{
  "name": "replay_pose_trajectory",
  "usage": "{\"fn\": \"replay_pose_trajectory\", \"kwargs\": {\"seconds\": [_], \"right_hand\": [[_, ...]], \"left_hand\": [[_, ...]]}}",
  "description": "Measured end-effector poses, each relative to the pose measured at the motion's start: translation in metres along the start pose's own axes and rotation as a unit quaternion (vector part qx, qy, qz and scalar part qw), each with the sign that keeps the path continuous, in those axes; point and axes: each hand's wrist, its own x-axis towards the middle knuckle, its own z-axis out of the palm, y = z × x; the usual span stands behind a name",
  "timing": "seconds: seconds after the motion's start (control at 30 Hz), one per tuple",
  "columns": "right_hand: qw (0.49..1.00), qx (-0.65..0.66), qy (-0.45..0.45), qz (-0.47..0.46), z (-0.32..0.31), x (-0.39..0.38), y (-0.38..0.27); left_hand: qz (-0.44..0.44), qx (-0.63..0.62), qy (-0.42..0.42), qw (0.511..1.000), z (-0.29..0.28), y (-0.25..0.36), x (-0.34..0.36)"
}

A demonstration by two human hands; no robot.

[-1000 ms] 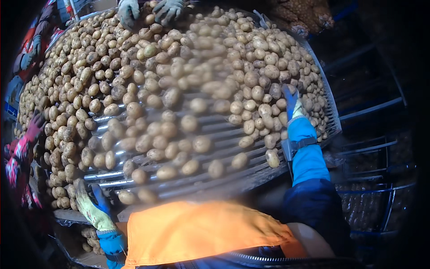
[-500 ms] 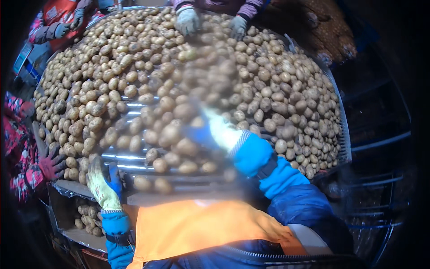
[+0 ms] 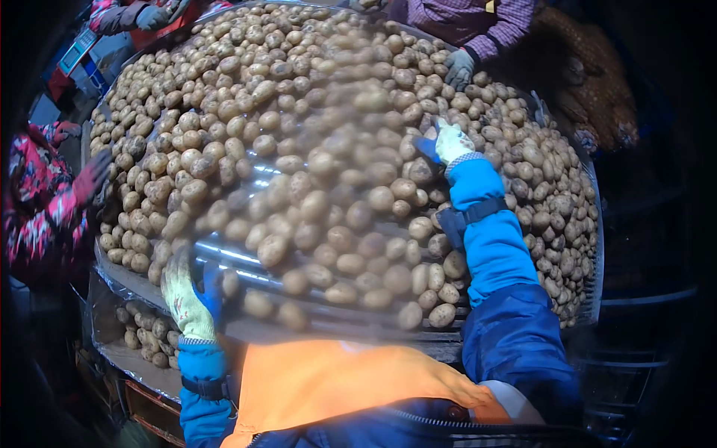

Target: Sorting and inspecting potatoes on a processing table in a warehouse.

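Observation:
A wide heap of potatoes (image 3: 299,205) covers the slatted metal table (image 3: 231,257) in front of me. My left hand (image 3: 188,295), in a pale yellow glove with a blue palm, rests upright at the near left edge beside a few potatoes; its thumb stands apart and it is open. Further off to the right, my right hand (image 3: 450,142) in the same kind of glove reaches onto the heap. Its thumb and fingers lie apart among potatoes, and I see none held. A blurred band crosses the middle of the view.
Across the table a person's gloved hand (image 3: 460,69) touches the potatoes. Another person's gloved hands (image 3: 155,16) are at the far left, and a person in a pink patterned sleeve (image 3: 63,201) stands left. Below the left edge, a box (image 3: 134,373) holds potatoes. Net sacks (image 3: 597,82) stand far right.
My right hand has moved away from me and to the right, from the middle of the heap. Potatoes have shifted nearer over the bare slats. My left hand stays near the edge.

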Motion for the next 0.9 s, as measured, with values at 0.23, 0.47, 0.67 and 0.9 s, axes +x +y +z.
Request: {"fn": "replay_pose_trajectory", "kwargs": {"seconds": [0.23,0.47,0.67,0.9], "right_hand": [[0.935,0.318,-0.036,-0.151,-0.010,-0.025,-0.012],[0.948,0.043,0.022,-0.315,-0.033,-0.062,-0.109],[0.931,-0.068,-0.016,-0.358,-0.001,-0.048,-0.183],[0.859,0.358,-0.025,-0.366,-0.032,-0.078,-0.214]], "left_hand": [[-0.019,-0.017,-0.014,1.000,-0.002,0.003,0.001],[-0.008,-0.042,0.003,0.999,-0.001,0.001,0.001],[-0.010,-0.049,0.021,0.999,-0.001,-0.003,-0.001],[-0.049,-0.237,0.097,0.965,-0.004,-0.006,-0.010]]}}
